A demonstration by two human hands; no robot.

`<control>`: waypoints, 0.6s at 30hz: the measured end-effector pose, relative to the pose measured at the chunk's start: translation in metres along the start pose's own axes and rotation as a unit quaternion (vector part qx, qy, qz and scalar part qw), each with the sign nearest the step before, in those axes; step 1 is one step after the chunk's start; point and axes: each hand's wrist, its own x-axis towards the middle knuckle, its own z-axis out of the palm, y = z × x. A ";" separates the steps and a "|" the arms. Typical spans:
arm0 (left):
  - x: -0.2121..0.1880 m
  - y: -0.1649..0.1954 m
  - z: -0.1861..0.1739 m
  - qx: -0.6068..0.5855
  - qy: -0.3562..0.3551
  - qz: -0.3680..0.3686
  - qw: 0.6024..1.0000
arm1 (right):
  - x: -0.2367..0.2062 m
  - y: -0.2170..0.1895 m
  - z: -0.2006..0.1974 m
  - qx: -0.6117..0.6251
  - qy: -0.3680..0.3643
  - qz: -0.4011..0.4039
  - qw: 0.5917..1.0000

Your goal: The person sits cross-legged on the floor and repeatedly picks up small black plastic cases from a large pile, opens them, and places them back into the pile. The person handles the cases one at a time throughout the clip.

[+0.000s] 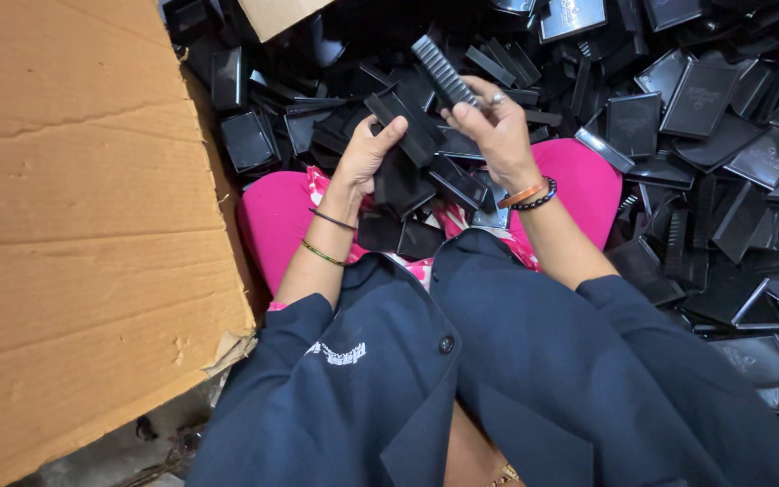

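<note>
- Left hand (pixel 367 153) is raised over the lap, gripping a black tray piece (pixel 405 126).
- Right hand (pixel 496 126) pinches a ribbed black comb (pixel 444 70).
- A brown cardboard box (pixel 74 225) stands at left.

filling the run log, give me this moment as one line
left hand: holds black tray | right hand: holds ridged black strip | around: pile of black trays, cardboard box

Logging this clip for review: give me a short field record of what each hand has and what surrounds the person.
left hand: grips a black plastic tray piece, fingers curled over its edge
right hand: pinches a ribbed black comb-like strip, tilted upward
lap: more black pieces on pink clothing
surroundings: heap of black plastic trays ahead and to the right; cardboard box on the left
wrists: bangles on both
</note>
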 end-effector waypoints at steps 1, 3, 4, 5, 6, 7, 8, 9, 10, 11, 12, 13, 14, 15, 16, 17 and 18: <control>0.000 0.001 -0.001 0.002 -0.001 -0.003 1.000 | -0.001 0.000 0.001 -0.025 -0.019 -0.022 0.999; 0.000 0.002 -0.001 0.007 -0.005 -0.010 1.000 | -0.006 0.002 0.004 -0.062 -0.036 -0.027 0.997; 0.000 0.001 -0.001 0.021 -0.001 -0.008 1.000 | -0.009 0.004 0.006 -0.073 -0.036 -0.009 0.997; 0.000 0.001 0.000 0.035 0.003 -0.005 0.999 | -0.013 0.006 0.008 -0.084 -0.036 0.009 0.996; 0.001 0.000 0.001 0.048 0.009 -0.003 0.999 | -0.015 0.008 0.010 -0.080 -0.043 -0.006 0.996; 0.002 -0.001 0.002 0.059 0.012 -0.003 0.998 | -0.017 0.010 0.012 -0.076 -0.050 -0.022 0.996; 0.002 -0.003 0.002 0.071 0.014 -0.002 0.997 | -0.019 0.012 0.014 -0.072 -0.058 -0.038 0.995; 0.003 -0.004 0.003 0.084 0.016 -0.002 0.996 | -0.020 0.013 0.015 -0.071 -0.065 -0.044 0.994; 0.003 -0.006 0.004 0.085 0.021 0.005 0.996 | -0.022 0.013 0.016 -0.070 -0.071 -0.049 0.994; 0.003 -0.007 0.004 0.086 0.026 0.013 0.996 | -0.023 0.013 0.017 -0.068 -0.077 -0.055 0.993; 0.003 -0.008 0.004 0.087 0.030 0.020 0.996 | -0.024 0.012 0.018 -0.085 -0.068 -0.054 0.993; 0.003 -0.008 0.003 0.044 0.030 0.002 0.999 | -0.026 0.011 0.019 -0.101 -0.059 -0.053 0.992; 0.002 -0.008 0.003 0.002 0.030 -0.015 0.999 | -0.028 0.009 0.021 -0.117 -0.050 -0.052 0.990; 0.002 -0.009 0.003 -0.040 0.031 -0.033 0.998 | -0.030 0.008 0.022 -0.215 -0.058 -0.112 0.968; 0.001 -0.008 0.002 -0.061 0.036 -0.055 0.996 | -0.033 0.007 0.024 -0.311 -0.065 -0.169 0.933; 0.001 -0.008 0.002 -0.081 0.041 -0.077 0.993 | -0.035 0.006 0.026 -0.402 -0.073 -0.223 0.885; 0.001 -0.008 0.003 -0.102 0.047 -0.098 0.989 | -0.036 0.006 0.028 -0.426 -0.066 -0.250 0.867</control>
